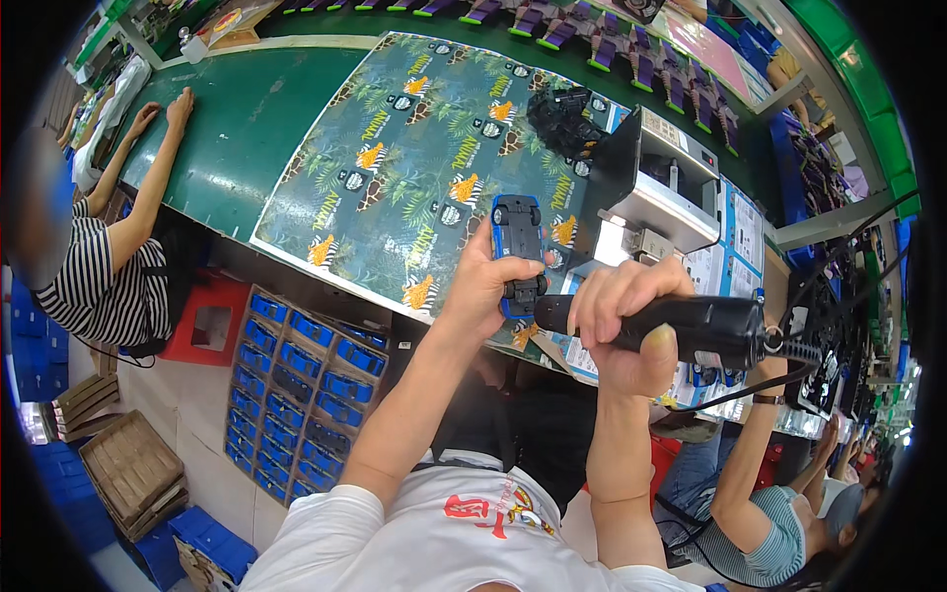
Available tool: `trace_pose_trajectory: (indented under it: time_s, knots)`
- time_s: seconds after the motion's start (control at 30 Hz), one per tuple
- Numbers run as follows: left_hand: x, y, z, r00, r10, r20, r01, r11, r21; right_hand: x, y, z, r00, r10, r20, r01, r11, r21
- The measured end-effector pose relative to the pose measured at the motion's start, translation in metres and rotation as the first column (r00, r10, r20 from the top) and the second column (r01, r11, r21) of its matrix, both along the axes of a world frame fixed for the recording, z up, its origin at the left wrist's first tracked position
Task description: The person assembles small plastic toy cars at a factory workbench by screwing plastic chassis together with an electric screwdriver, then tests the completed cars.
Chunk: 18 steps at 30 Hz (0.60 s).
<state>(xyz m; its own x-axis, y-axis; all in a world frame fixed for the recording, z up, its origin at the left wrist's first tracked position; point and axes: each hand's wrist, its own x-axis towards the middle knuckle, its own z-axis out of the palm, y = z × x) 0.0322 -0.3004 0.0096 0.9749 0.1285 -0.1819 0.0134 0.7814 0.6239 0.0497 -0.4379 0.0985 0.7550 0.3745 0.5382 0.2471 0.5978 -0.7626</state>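
Observation:
My left hand (pixel 480 284) is closed around a blue toy car (pixel 521 235), thumb across it. Its black underside and small wheels face up. In my right hand (pixel 623 321) I grip a black electric screwdriver (pixel 712 326) lying nearly level, with a cable running from its rear end. The screwdriver's front end is right beside the car's near end; whether the tip touches a screw cannot be made out. Both hands are above the near edge of a workbench covered by an animal-print sheet (pixel 395 187).
A metal box-shaped device (pixel 663 187) stands at the right, beside a heap of black parts (pixel 567 120). Purple and green pieces (pixel 641 54) line the far side. Below left is a tray of blue toy cars (pixel 342 387). Co-workers sit at both sides, near a red stool (pixel 205 321).

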Motion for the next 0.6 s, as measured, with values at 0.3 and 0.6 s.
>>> trace_pose_trajectory:
  time_s: [0.3,0.6]
  knots:
    - [0.0032,-0.0012,0.0035,1.0,-0.02,-0.006,0.02,1.0,-0.013,-0.0034,0.0003,0.0021,1.0,-0.021,-0.021,0.021,1.0,-0.003]
    - [0.0007,0.0003,0.0015,0.999,-0.034,0.015,0.034,0.999,-0.011,-0.0073,-0.0006,0.0026,1.0,0.002,-0.031,-0.002,1.0,0.005]
